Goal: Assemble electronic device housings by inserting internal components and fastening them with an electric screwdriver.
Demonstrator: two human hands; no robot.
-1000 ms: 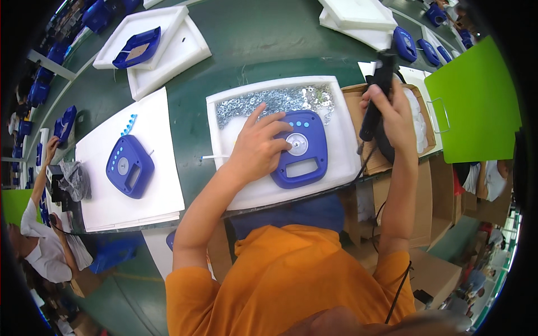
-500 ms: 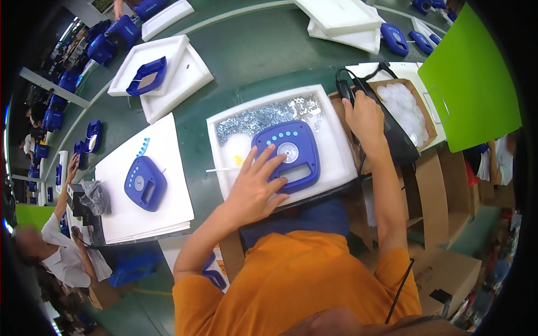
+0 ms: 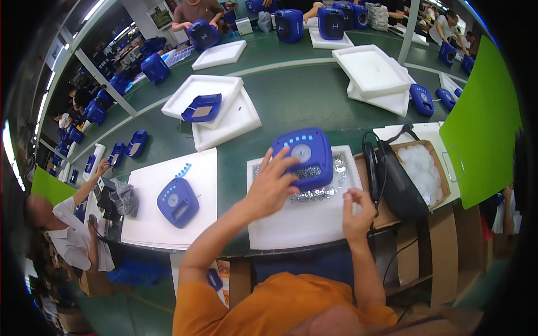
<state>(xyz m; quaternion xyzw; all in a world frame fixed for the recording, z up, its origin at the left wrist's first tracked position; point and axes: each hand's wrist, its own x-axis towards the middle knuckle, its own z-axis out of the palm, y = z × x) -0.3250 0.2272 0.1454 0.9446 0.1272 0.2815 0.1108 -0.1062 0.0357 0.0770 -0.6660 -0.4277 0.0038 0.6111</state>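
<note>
My left hand (image 3: 273, 187) grips the lower left of a blue plastic housing panel (image 3: 319, 147), fingers spread over its face. The panel has a row of light-blue buttons, a round grey disc and a handle slot. It appears raised over the back of a white foam tray (image 3: 269, 238), and many small shiny metal pieces (image 3: 322, 194) lie beneath it. At the tray's right edge my right hand (image 3: 358, 215) is closed, thumb and fingertips together; what they hold, if anything, is too small to tell. A similar blue panel (image 3: 178, 203) rests on white sheets (image 3: 143, 224) to the left.
Right of the tray lie a black bag-like case (image 3: 400, 185) with a cable and a cardboard box (image 3: 443, 168) of clear discs. A green board (image 3: 482, 123) stands beyond. Foam trays (image 3: 227, 126) sit farther back. A co-worker (image 3: 73, 229) is at the left; others work at the back.
My view has tilted up. The blue panel has moved from the tray's middle toward its back with my left hand. My right hand has come from the black case to the tray's right edge.
</note>
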